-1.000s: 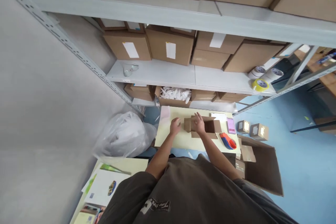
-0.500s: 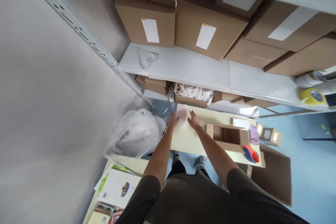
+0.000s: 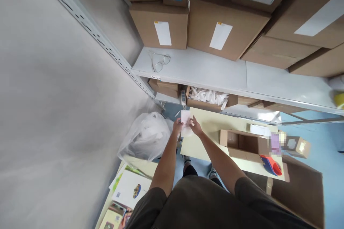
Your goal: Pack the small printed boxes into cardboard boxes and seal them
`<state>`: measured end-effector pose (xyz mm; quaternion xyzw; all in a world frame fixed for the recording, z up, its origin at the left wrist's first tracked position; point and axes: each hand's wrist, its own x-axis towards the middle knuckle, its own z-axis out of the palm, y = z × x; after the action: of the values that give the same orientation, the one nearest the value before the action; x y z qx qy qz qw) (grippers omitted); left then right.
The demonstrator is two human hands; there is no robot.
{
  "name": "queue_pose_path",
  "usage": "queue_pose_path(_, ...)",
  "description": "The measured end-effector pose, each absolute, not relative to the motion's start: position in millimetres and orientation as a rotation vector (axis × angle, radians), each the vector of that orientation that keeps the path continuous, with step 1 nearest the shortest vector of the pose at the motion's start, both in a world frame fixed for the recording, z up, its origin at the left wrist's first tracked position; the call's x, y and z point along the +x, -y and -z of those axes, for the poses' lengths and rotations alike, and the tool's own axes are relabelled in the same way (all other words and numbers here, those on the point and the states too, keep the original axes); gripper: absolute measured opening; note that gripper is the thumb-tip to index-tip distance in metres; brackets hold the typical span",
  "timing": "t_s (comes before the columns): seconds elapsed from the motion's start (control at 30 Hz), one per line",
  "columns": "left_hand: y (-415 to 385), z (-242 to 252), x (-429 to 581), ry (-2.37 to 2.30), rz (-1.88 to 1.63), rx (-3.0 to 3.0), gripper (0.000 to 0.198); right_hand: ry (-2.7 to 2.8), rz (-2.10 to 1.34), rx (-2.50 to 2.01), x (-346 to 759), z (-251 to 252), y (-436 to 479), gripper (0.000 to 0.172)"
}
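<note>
We look down from head height at two bare forearms reaching out over a pale yellow bench [image 3: 212, 139] in a storeroom. Held up between the hands, at the bench's far left corner, is a pale pinkish-white sheet [image 3: 185, 123], perhaps paper or a thin sleeve; the picture does not settle which. The left hand [image 3: 176, 126] is closed in a pinch on the sheet's left edge, while the right hand [image 3: 195, 127] reaches across with its fingertips at the right edge, and we cannot tell whether that grip is clenched or merely touching. Further right on the bench lies an open cardboard box [image 3: 243, 146], with a white paper [image 3: 258, 130] behind it, and an orange and blue tape dispenser [image 3: 271, 165] sits near the front edge. A bulging clear plastic bag [image 3: 145, 136] of white material rests just left of the corner, with the blue floor [image 3: 322, 164] showing below. The main risk we judge is the thin sheet itself: with so light a hold, a slipped pinch could let it flutter off the corner onto the floor or against the bag. Uneven pulling between the hands could crease or tear it. A careless swing of the right forearm toward the box could also nudge the dispenser over the bench edge.
</note>
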<state>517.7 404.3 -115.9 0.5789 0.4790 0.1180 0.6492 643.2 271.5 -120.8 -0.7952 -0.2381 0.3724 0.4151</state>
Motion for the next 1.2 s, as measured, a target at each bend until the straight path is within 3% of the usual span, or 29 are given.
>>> queue_pose_path(0.1,-395,78,509,-0.983,-0.326,1.164,0.055,0.310,-0.946,-1.761,647,90,-259,0.090)
queue_pose_path(0.3,-338,1,529,-0.842,-0.326,1.108,0.060,0.386,-0.944,-1.486,684,15,-193,0.052)
queue_pose_path(0.43,-263,-30,562,-0.810,-0.235,1.213,0.051,0.486,-0.779,-1.645,726,-19,-103,0.043)
queue_pose_path(0.63,-126,-35,607,-0.845,0.021,1.293,0.034,0.716,-0.462,-2.049,778,-36,28,0.045)
queue_pose_path(0.83,-38,-27,646,-0.932,0.096,1.286,0.036,0.867,-0.531,-2.286,811,-50,66,0.051)
queue_pose_path(1.03,-47,-25,639,-1.123,0.094,1.563,0.039,0.930,-0.453,-2.172,819,-65,68,0.055)
queue_pose_path(1.2,-89,-20,601,-1.247,-0.124,1.940,0.040,0.753,-0.278,-2.157,806,-43,104,0.054)
